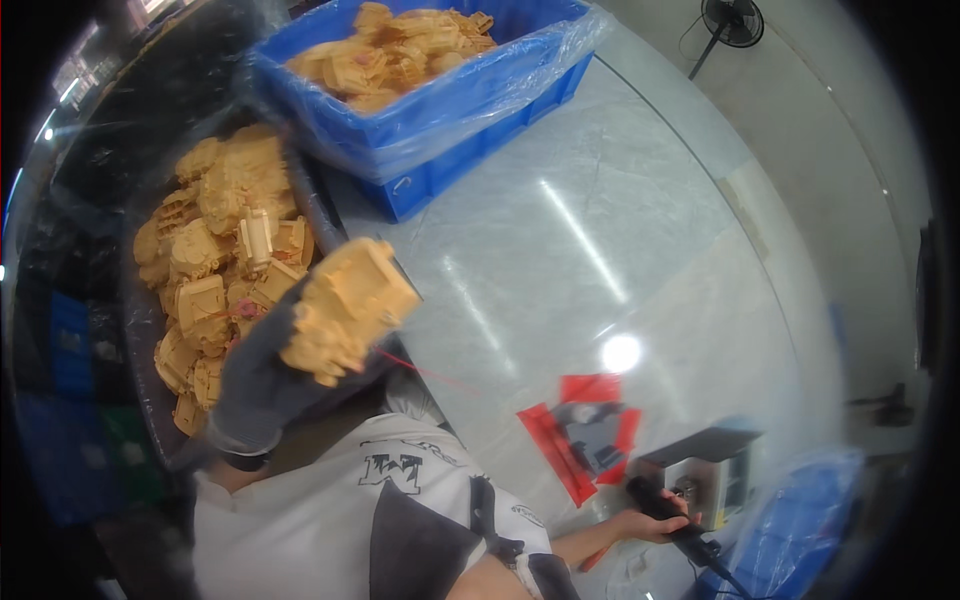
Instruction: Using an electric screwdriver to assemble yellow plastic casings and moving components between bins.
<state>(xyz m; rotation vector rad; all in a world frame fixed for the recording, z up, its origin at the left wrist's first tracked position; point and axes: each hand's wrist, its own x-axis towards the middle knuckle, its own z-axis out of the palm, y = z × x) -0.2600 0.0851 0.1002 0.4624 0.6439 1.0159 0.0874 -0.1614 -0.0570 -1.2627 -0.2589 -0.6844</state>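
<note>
My left hand, in a dark grey glove, is closed around a tan moulded plastic part, holding it up between the dark bin and the table. A thin red wire trails from the part toward the right. At the lower right, my bare right hand grips a black corded handheld tool, perhaps an electric screwdriver. Its cord runs down to the right. Just left of the tool, a small dark fixture sits on the table, framed by red tape.
A plastic-lined dark bin heaped with tan parts stands at the left. The blue crate at the back holds more. A box with a dark flap and a plastic-covered blue container are beyond my right hand. The table is pale and glossy.
</note>
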